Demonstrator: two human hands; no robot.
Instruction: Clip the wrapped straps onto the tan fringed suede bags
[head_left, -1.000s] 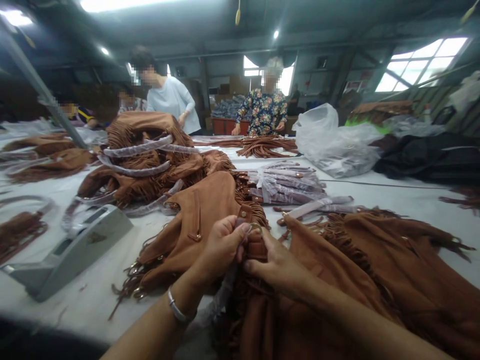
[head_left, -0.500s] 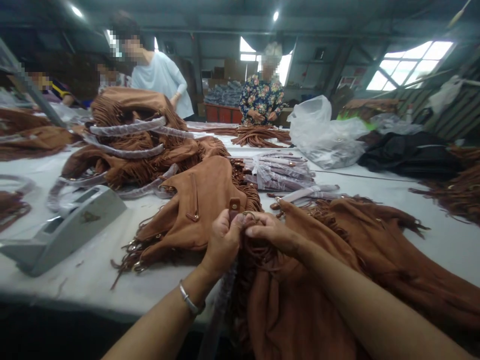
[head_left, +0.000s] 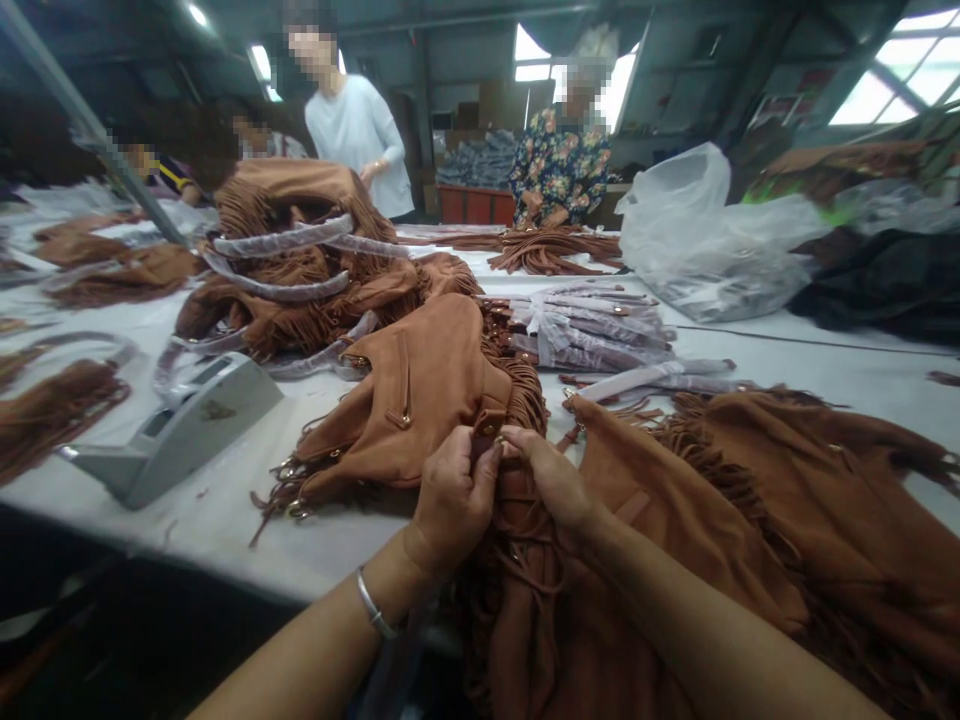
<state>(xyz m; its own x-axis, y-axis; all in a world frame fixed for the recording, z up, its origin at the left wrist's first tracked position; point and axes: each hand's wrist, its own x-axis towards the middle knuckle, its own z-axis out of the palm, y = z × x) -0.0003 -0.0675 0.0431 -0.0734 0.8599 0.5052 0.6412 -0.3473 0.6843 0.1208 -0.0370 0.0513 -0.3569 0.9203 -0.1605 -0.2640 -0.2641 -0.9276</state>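
My left hand [head_left: 455, 495], with a silver bracelet at the wrist, pinches the end of a brown leather strap [head_left: 489, 424] that has a metal stud. Close beside it, my right hand [head_left: 551, 480] is closed on a small metal ring [head_left: 501, 441], partly hidden by the fingers. Under both hands hangs a brown fringed bag [head_left: 600, 640] with thin cords. Another brown bag [head_left: 427, 385] with a zipper lies just beyond my left hand, its clasps toward the left.
A grey tape dispenser [head_left: 180, 435] stands at left. Behind it are piled bags [head_left: 300, 190] with wrapped handles. Wrapped straps [head_left: 592, 325] and a clear plastic bag [head_left: 720, 240] lie farther back. More brown bags [head_left: 840, 500] lie at right. Several people are across the white table [head_left: 330, 560].
The view has turned left, shifting the scene rightward. The strap end now tilts to the right between my fingers, and the ring has moved down close against it.
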